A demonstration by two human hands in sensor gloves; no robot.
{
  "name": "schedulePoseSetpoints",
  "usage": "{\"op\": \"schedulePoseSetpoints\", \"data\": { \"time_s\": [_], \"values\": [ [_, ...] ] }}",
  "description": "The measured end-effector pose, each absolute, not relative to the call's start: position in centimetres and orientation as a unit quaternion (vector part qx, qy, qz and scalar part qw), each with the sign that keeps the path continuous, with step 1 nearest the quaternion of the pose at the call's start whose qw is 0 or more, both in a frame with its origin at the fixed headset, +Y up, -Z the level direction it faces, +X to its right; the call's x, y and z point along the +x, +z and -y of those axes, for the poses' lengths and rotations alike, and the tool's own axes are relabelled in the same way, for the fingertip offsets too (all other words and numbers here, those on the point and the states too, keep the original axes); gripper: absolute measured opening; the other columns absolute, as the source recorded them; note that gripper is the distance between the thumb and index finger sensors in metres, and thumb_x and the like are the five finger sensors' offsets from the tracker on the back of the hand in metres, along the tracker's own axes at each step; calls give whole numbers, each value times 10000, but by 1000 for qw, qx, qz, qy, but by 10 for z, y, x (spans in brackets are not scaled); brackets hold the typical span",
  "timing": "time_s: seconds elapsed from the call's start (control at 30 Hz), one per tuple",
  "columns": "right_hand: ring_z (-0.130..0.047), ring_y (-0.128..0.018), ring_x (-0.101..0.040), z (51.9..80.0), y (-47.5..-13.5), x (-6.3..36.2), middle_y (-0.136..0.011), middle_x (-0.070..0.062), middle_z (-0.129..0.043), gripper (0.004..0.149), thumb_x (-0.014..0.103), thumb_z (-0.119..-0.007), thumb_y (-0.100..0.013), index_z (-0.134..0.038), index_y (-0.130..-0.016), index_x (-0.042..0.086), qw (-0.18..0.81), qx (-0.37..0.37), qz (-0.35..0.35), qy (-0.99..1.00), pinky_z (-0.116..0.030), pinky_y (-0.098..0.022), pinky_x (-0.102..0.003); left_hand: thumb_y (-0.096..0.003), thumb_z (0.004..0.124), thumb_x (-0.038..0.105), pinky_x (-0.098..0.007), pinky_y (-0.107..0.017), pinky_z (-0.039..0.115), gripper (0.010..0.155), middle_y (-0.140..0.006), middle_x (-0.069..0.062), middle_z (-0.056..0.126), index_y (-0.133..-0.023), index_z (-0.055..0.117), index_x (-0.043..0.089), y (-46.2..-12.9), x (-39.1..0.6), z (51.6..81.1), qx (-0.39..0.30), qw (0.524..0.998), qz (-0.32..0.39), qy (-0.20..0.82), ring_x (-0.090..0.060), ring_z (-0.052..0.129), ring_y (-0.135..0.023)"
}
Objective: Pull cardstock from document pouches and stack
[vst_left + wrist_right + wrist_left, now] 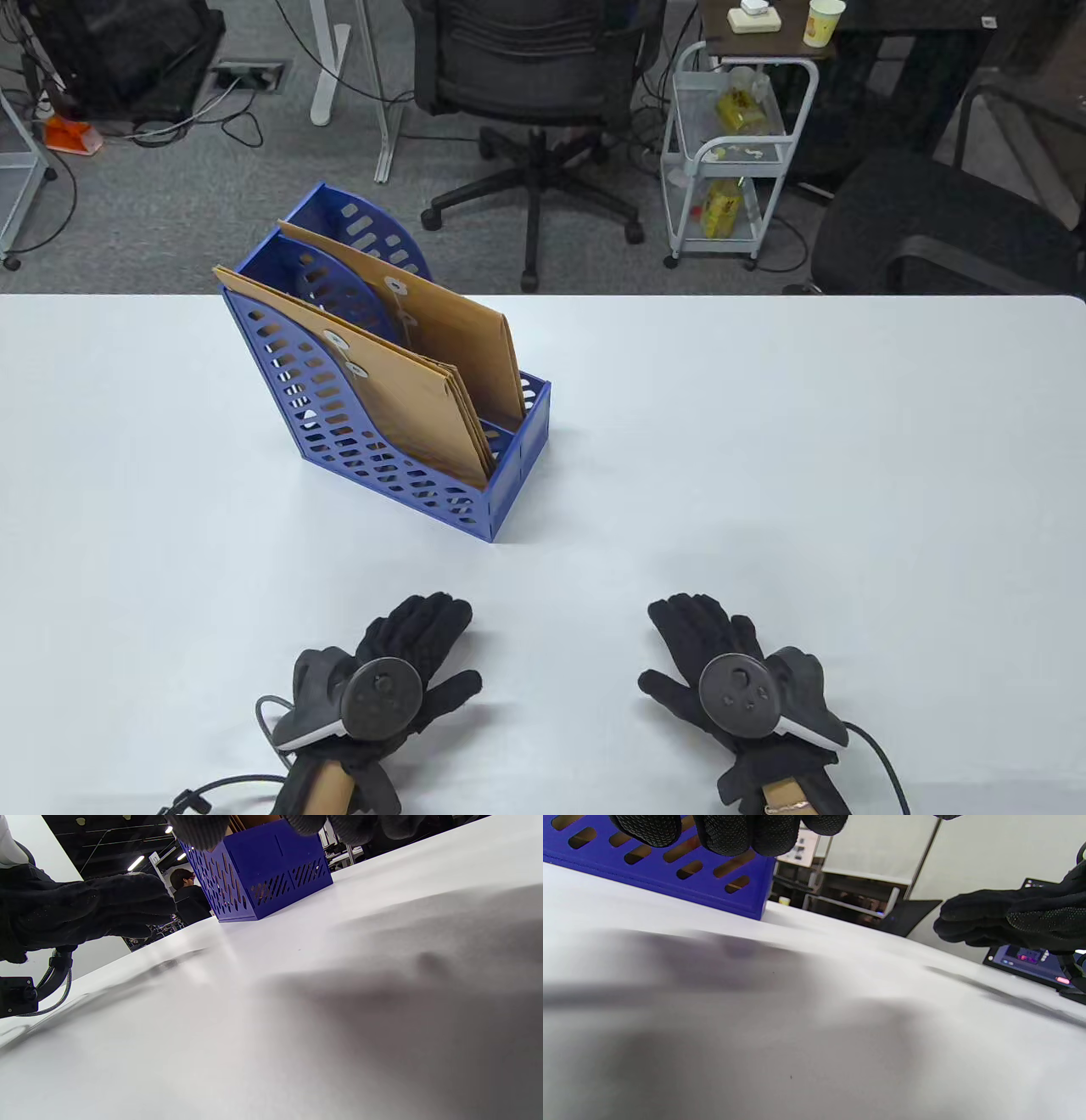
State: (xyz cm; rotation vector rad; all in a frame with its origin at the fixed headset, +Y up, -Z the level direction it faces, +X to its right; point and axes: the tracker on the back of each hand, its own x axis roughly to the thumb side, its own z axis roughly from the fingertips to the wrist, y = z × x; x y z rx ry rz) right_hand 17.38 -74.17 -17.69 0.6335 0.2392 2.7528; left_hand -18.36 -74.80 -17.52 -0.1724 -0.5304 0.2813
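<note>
A blue perforated file holder [399, 475] stands on the white table [764, 441], left of centre. Brown string-tie document pouches [407, 399] stand upright in its front slot and another pouch [424, 331] in the slot behind. My left hand [424, 632] lies flat near the table's front edge, fingers stretched out, holding nothing. My right hand [691, 624] lies flat to its right, also empty. The holder shows in the left wrist view [670, 861] and the right wrist view [263, 870]. No cardstock is visible outside the pouches.
Beyond the table's far edge stand an office chair [534, 76], a white wire cart [734, 153] and a second chair [942, 229]. Cables run from both wrists off the front edge.
</note>
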Motion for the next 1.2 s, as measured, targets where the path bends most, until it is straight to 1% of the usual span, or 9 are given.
{"op": "schedulePoseSetpoints", "data": {
  "time_s": [0.3,0.4,0.47,0.53,0.7,0.83,1.0,1.13,1.2],
  "values": [
    [-380,-1105,-588,743,-179,172,-1238,-296,-381,722,537,-469,-722,-293,-1237,63,157,221,-96,958,-365,-715,-736,-656,495,554,-734,-704,480,734,-1240,-262,436,-1212,353,97,-177,-181,750,-90,956,251,119,-523,468,-1076],
    [-384,-1104,-587,740,-177,170,-1236,-297,-385,718,533,-470,-722,-298,-1236,62,153,226,-89,958,-368,-715,-735,-660,515,528,-716,-703,519,710,-1223,-265,481,-1205,386,92,-180,-182,740,-67,964,229,112,-491,592,-1038],
    [-385,-1103,-587,739,-177,170,-1235,-298,-388,714,529,-470,-723,-301,-1236,62,155,229,-84,957,-369,-714,-734,-660,540,508,-700,-701,553,704,-1217,-267,488,-1204,381,91,-183,-181,728,-33,970,216,109,-456,673,-994],
    [-389,-1100,-589,737,-176,171,-1233,-299,-391,711,525,-471,-725,-305,-1235,59,158,231,-80,957,-373,-713,-733,-656,570,490,-682,-700,585,714,-1218,-265,475,-1206,346,92,-188,-178,707,27,975,196,98,-423,719,-959],
    [-394,-1097,-590,734,-174,171,-1230,-303,-395,701,517,-470,-727,-312,-1232,57,166,235,-72,955,-378,-712,-732,-675,598,444,-671,-731,559,760,-1244,-271,284,-1207,184,94,-207,-157,630,143,977,134,86,-410,668,-989],
    [-397,-1097,-590,732,-174,172,-1231,-299,-399,700,516,-471,-727,-315,-1233,57,168,240,-66,954,-378,-712,-732,-698,616,352,-634,-757,557,754,-1238,-250,187,-1184,97,103,-225,-143,585,229,969,75,51,-335,679,-960],
    [-400,-1095,-593,729,-174,175,-1230,-302,-403,698,515,-470,-729,-322,-1233,55,183,242,-59,951,-380,-711,-732,-698,637,293,-628,-779,542,754,-1247,-190,123,-1172,67,151,-253,-132,551,237,971,11,-15,-317,650,-992],
    [-400,-1094,-595,727,-174,176,-1229,-306,-403,696,513,-469,-730,-327,-1234,53,188,243,-55,950,-381,-709,-733,-693,645,318,-640,-783,541,717,-1264,-153,138,-1200,157,178,-266,-128,550,182,983,-23,-24,-369,583,-1067],
    [-400,-1093,-595,728,-174,176,-1229,-306,-406,695,513,-468,-731,-331,-1234,53,187,244,-56,950,-382,-709,-733,-693,636,342,-643,-768,560,741,-1263,-177,160,-1194,128,145,-265,-128,556,191,981,-16,-21,-397,569,-1081]
  ]
}}
